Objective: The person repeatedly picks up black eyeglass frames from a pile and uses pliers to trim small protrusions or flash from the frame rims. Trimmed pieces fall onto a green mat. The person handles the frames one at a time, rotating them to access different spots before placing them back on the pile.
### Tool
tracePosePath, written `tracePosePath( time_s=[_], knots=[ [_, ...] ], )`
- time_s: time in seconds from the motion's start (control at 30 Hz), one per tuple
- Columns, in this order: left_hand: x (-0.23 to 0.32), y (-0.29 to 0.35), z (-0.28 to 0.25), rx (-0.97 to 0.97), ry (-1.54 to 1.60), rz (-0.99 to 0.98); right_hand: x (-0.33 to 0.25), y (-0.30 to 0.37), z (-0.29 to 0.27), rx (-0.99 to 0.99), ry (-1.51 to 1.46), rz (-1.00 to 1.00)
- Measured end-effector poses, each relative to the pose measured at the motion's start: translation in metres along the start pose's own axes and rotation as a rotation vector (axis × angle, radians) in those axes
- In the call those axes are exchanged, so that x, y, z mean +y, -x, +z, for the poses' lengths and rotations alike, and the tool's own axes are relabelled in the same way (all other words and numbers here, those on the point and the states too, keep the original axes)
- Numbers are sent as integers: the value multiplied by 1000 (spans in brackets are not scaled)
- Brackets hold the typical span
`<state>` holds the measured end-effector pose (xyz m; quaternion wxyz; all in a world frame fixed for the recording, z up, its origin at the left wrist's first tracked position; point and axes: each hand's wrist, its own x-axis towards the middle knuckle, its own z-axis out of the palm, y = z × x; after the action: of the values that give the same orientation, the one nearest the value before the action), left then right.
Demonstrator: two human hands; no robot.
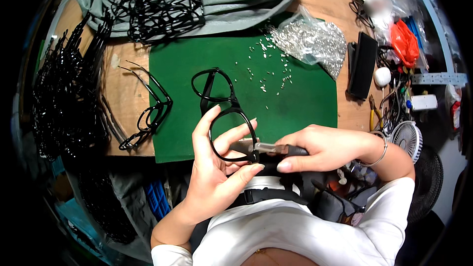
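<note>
One head-worn fisheye camera looks steeply down from near above the workbench [135, 51].

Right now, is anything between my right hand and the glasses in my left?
Only the tool in your right hand; its metal end overlaps the right side of the nearer rim of the glasses. Nothing else visible stands between them.

Left hand [212, 170] gripping, fingers [202, 128] splayed, right hand [320, 147] curled, right elbow [405, 171] bent
</note>
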<state>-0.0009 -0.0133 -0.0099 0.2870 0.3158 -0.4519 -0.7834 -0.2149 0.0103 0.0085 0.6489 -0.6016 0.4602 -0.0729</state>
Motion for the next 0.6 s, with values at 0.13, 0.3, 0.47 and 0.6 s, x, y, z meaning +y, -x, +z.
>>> tracePosePath(
  time_s=[0.13,0.3,0.47,0.6],
  knots=[
    [2,-3,1,-5,-63,-10,17,-5,8,315,363,41],
    [-9,8,-7,-15,-16,122,43,-22,32,446,753,1],
    [-17,39,-13,120,-24,172,39,-18,16,596,669,-11],
    [-15,30,-2,167,137,-1,51,-42,10,632,549,-21]
  ],
)
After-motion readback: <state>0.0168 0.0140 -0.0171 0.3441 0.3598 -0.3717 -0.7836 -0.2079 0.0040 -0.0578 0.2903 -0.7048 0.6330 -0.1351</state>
